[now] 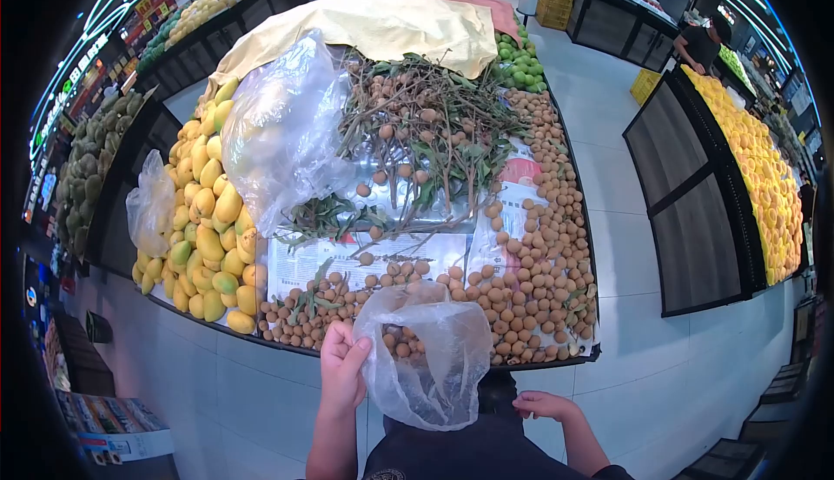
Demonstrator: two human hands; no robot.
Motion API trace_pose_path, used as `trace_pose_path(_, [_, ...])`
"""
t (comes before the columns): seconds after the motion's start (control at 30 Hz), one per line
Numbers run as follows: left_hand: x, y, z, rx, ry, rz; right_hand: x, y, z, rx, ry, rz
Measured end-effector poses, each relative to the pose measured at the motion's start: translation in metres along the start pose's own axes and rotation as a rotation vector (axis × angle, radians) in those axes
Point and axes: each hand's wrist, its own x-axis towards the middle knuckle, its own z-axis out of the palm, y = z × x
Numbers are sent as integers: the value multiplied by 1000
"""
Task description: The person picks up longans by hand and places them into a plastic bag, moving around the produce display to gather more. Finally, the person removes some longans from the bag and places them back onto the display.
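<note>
My left hand [343,363] pinches the rim of a clear plastic bag [465,350], thumb over the edge. The bag hangs wide-mouthed in front of my body, at the near edge of the fruit stand. Right of the bag and lower, my right hand [540,405] is held with its fingers curled together; whether anything is between the fingertips I cannot make out. Loose longans [530,284] lie beyond the bag, along the front and right of the stand. Behind them is a heap of leafy longan branches [434,119], some with fruit still attached.
Yellow mangoes [208,245] are piled at the left, beside a large crumpled plastic sheet [287,124] and a smaller bag [149,206]. Newspaper [317,263] lines the stand; a cream cloth [391,24] covers its back. Another stand with orange-yellow fruit [751,167] and a person [702,46] are at right.
</note>
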Motion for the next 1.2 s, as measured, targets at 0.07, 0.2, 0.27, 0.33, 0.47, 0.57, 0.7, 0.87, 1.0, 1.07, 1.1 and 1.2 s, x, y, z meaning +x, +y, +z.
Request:
trace_pose_path(0.07, [0, -3, 1, 21, 6, 11, 37, 44, 11, 107, 248, 92])
trace_pose_path(0.2, [0, -5, 9, 72, 44, 6, 127, 87, 5, 245, 612, 289])
trace_pose_path(0.27, [-2, -5, 14, 92, 43, 3, 139, 96, 2, 267, 578, 261])
trace_pose_path(0.33, [-5, -5, 19, 111, 49, 10, 147, 74, -8, 292, 528, 220])
trace_pose_path(0.47, [-12, -9, 25, 148, 93, 53, 151, 35, -22, 321, 421, 140])
trace_pose_path(0.57, [-16, -12, 27, 144, 127, 82, 153, 53, -34, 319, 345, 104])
trace_pose_path(0.7, [-17, -11, 24, 114, 125, 85, 157, 63, -29, 316, 285, 76])
trace_pose_path(0.87, [-7, -10, 6, 101, 38, 26, 170, 99, -11, 364, 273, 45])
trace_pose_path(1.0, [3, 2, -7, 72, -16, -29, 192, 106, 1, 435, 270, 16])
trace_pose_path(1.07, [6, 8, -15, 42, -69, -49, 194, 103, 12, 467, 264, 2])
trace_pose_path(1.1, [9, 11, -20, 35, -80, -52, 193, 97, 14, 483, 262, -6])
trace_pose_path(1.2, [17, 18, -33, -1, -137, -84, 190, 61, 40, 731, 300, 139])
